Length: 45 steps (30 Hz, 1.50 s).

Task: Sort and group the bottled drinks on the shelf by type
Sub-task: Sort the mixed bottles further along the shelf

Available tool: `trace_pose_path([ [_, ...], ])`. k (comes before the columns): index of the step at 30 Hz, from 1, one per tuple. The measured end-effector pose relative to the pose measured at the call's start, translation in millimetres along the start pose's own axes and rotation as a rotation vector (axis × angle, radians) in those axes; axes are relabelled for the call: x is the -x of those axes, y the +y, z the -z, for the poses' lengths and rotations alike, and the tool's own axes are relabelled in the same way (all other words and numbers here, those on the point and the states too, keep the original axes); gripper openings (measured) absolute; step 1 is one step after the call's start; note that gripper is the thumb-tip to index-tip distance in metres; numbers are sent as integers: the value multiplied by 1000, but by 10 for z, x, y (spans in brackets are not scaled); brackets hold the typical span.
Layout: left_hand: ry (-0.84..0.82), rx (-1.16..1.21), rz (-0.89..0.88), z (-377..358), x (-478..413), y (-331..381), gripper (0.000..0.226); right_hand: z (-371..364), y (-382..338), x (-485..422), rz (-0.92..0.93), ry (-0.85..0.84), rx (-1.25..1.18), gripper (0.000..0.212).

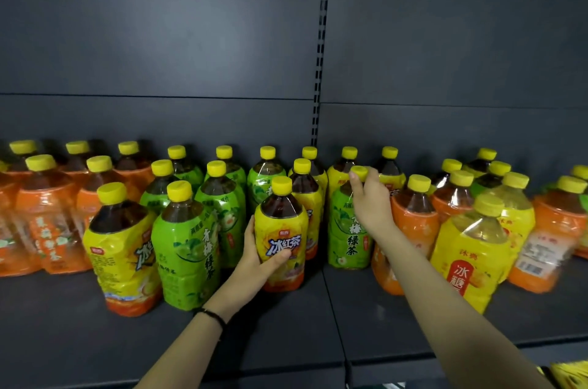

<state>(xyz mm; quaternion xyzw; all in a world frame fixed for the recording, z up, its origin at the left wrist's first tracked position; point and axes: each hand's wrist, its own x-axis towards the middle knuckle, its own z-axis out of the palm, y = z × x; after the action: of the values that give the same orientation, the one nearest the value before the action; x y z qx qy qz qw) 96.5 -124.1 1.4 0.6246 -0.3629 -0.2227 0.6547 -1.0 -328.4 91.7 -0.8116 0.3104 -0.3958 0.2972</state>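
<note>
Left hand [259,258] round yellow bottle [281,226], right hand [370,197] on green bottle [346,242]

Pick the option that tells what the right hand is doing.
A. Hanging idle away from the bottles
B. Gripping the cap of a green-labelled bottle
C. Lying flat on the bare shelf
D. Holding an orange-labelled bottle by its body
B: the right hand has its fingers curled round the yellow cap of the green-labelled bottle, while the left hand holds the yellow-labelled bottle by its body.
</note>
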Motion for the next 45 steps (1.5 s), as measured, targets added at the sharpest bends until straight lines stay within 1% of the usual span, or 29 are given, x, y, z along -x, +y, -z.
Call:
trace_pose_path([
  [3, -14, -14, -17, 7, -30, -26, 79, 35, -15, 129, 75, -15, 34, 46],
  [6, -9, -42, -27, 8, -51, -54, 69, 140, -80, 380, 136, -49, -10, 39],
  [8, -18, -49, -30, 18, -56, -62, 69, 264, -89, 551, 144, -70, -82, 35],
  [12, -58, -52, -14, 21, -89, -72, 69, 489, -49, 805, 81, -148, -292, 26],
  [15, -109, -64, -13, -73, -122, -61, 74, 564, -8, 968, 42, -188, -404, 41],
  [18, -80, -102, -54, -238, -165, -63, 82, 639, -7, 1065, 38, -177, -478, 36],
  [20, -45, -125, -74, -311, -187, -101, 89, 684, -6, 1089, 48, -173, -466, 36],
  [21, -37, -133, -76, -332, -190, -122, 88, 693, 12, 1098, 47, -166, -458, 39],
  [23, -28, -148, -59, -379, -185, -134, 89, 710, 56, 1113, 31, -152, -457, 46],
  [25, -11, -168, -47, -451, -173, -112, 96, 731, 99, 1133, 4, -148, -470, 54],
  [27, -1, -186, -60, -558, -173, -79, 97, 755, 147, 1177, -9, -159, -486, 58],
  [30, -27, -176, -82, -717, -225, -62, 98, 766, 238, 1298, -39, -224, -501, 60],
  [32, -54, -157, -100, -809, -277, -111, 102, 740, 317, 1377, -54, -234, -486, 72],
  [33, -63, -138, -94, -845, -314, -171, 104, 723, 353, 1411, -70, -231, -490, 76],
  [35, -76, -104, -36, -880, -339, -208, 111, 691, 390, 1476, -112, -236, -526, 77],
  [37, -94, -147, 18, -883, -278, -112, 115, 674, 392, 1529, -144, -251, -541, 78],
  [39, -128, -199, 62, -811, -159, 2, 107, 664, 405, 1564, -161, -251, -542, 85],
  [41, -82, -215, 16, -657, -8, 64, 81, 647, 413, 1583, -178, -243, -555, 89],
  [43, 68, -244, -121, -440, 194, 85, 51, 611, 406, 1602, -181, -243, -565, 84],
  [45, 312, -367, -249, -196, 440, 131, 29, 563, 368, 1610, -175, -236, -549, 80],
])
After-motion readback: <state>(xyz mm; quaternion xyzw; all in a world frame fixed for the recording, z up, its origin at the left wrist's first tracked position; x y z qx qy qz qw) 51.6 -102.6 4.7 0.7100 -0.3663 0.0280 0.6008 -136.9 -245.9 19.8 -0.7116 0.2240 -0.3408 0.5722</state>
